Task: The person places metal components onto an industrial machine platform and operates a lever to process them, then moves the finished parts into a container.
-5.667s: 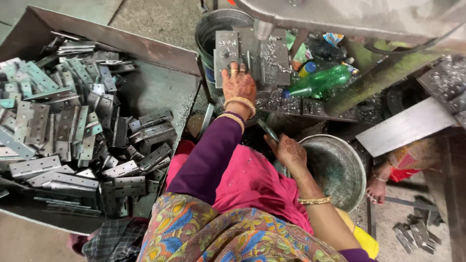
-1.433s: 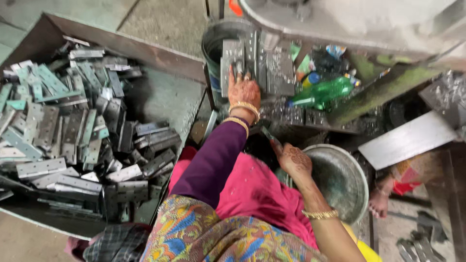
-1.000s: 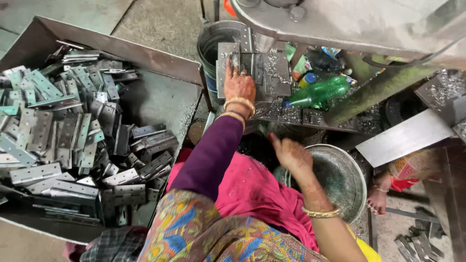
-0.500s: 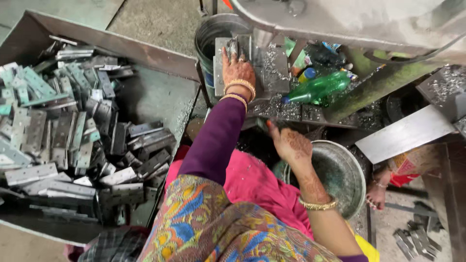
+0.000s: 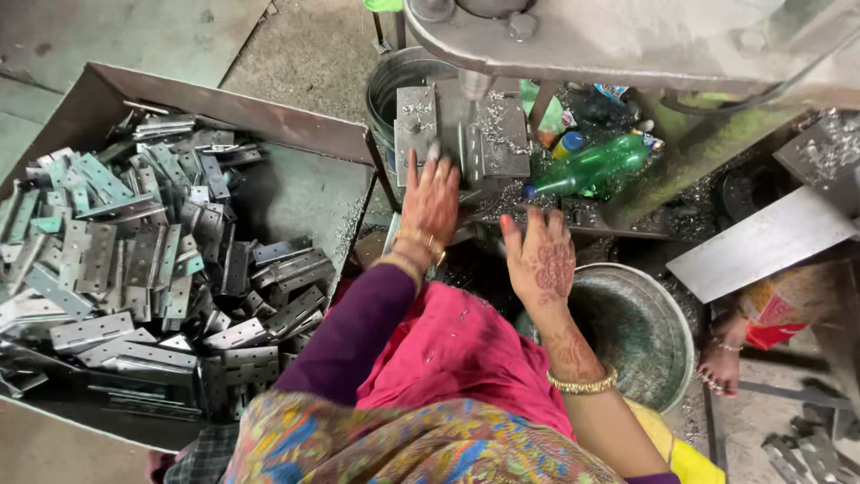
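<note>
While the machine head cuts off the top of the view, both hands are seen at the metal jig plate (image 5: 461,134) below it.

The left hand (image 5: 430,202) is laid flat on the lower edge of the jig plate, fingers spread, its grip released (whether a hinge lies beneath the palm cannot be told). The right hand (image 5: 540,260) is held open just beside it, nothing grasped, above the steel bowl (image 5: 640,336), whose near rim is hidden by the forearm. A green bottle (image 5: 591,166) lies right of the plate among swarf. The heap of hinges (image 5: 134,260) fills the tray (image 5: 296,125) at left, partly cropped. Another person's foot (image 5: 717,363) is barely made out at right.
</note>
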